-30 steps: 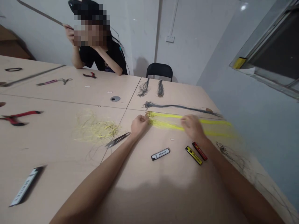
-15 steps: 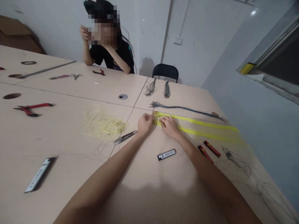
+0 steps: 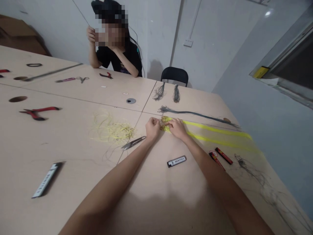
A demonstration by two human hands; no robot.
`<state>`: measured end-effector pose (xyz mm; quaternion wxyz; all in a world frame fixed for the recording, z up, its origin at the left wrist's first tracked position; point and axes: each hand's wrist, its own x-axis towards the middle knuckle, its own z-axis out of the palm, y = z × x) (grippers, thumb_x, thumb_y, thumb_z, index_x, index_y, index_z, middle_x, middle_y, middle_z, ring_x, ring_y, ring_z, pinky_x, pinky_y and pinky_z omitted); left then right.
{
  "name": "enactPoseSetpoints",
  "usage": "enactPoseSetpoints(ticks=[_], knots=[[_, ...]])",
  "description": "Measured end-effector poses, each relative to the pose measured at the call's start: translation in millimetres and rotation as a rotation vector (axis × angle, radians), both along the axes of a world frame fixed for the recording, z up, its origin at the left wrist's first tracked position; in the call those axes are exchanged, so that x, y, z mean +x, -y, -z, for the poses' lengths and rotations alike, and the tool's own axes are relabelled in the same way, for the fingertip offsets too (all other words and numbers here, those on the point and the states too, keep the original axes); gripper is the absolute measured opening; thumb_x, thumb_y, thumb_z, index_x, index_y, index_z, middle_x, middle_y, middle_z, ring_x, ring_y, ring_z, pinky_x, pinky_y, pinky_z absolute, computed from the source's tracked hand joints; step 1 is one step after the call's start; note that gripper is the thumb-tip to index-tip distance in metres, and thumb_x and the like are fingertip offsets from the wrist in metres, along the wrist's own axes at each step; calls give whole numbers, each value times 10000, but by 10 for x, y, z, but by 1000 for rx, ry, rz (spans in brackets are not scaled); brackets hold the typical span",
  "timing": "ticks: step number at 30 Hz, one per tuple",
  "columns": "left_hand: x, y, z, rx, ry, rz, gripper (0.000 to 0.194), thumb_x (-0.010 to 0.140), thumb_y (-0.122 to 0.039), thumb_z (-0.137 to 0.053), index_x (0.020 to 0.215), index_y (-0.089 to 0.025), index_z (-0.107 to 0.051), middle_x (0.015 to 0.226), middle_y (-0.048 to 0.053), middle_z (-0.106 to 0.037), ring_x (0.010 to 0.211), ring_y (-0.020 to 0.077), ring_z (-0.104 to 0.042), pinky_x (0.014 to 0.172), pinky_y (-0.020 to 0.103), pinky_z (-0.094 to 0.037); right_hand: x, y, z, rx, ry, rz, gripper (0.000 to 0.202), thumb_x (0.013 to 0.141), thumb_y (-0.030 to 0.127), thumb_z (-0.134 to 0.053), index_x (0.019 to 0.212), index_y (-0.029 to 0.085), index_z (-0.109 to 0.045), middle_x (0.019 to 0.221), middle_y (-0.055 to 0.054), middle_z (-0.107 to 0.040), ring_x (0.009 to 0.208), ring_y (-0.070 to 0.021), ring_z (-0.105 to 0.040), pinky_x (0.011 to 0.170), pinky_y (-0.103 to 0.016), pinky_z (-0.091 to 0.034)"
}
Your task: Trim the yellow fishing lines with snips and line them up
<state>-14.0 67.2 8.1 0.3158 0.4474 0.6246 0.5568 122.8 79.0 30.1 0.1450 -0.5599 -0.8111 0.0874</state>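
- Yellow, thin, limp thread bundles [image 3: 210, 132] lie mid-frame on the pale wooden table [image 3: 73, 137], probably light and easily tangled.
- Left hand [image 3: 152, 128] and right hand [image 3: 176, 128] pinch closed on the gold-tipped end [image 3: 165, 120], likely the best hold.

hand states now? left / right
Left hand: fingers curled shut at the gold-tipped end of the yellow strand bundle; actual grip cannot be told.
Right hand: fingers bent, resting on the same end.

left hand [image 3: 153, 128] | right hand [image 3: 177, 128] | both pinching yellow thread bundle [image 3: 215, 135] end | table [image 3: 73, 137]
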Motion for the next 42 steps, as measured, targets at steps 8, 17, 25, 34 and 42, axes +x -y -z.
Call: enactPoseSetpoints(ticks=[8, 17, 25, 34, 42], knots=[[2, 19, -16, 8, -7, -10, 98, 741, -137, -520, 684, -215, -499, 548, -37, -493, 564, 153, -498, 573, 258, -366, 158, -31, -15, 51, -65, 2, 421, 875, 65, -442, 1069, 262, -758, 1134, -65, -701, 1083, -266, -539, 962, -406, -391], [7, 71, 5, -10, -327, 12, 226, 863, -188, -489, 1077, -176, -562, 826, 87, -675, 887, 282, -607, 719, 346, -408, 1137, 89, 63, 85, -62, 104, 438, 827, 52, -402, 964, 225, -780, 1029, -75, -718, 985, -255, -557, 931, -413, -393], [23, 86, -32, -73, -407, 70, 223, 923, -247, -442, 1058, -164, -599, 855, 139, -708, 1024, 326, -598, 784, 370, -421, 1197, 191, 50, 92, 9, 95, 442, 839, 53, -413, 997, 238, -783, 1077, -86, -692, 1008, -258, -548, 922, -404, -389], [29, 94, -63, -105, -432, 76, 242, 948, -274, -429, 1059, -166, -615, 936, 123, -732, 997, 288, -633, 819, 357, -445, 1069, 88, 121, 124, -4, 62, 435, 837, 44, -428, 978, 249, -785, 1062, -73, -677, 1021, -242, -537, 940, -377, -386], [30, 101, -104, -131, -477, 96, 257, 957, -271, -427, 1068, -147, -623, 989, 140, -735, 1016, 290, -631, 844, 367, -454, 1010, 25, 127, 138, 2, 137, 395, 828, 51, -451, 960, 218, -785, 1056, -97, -670, 1020, -264, -523, 941, -400, -376]])
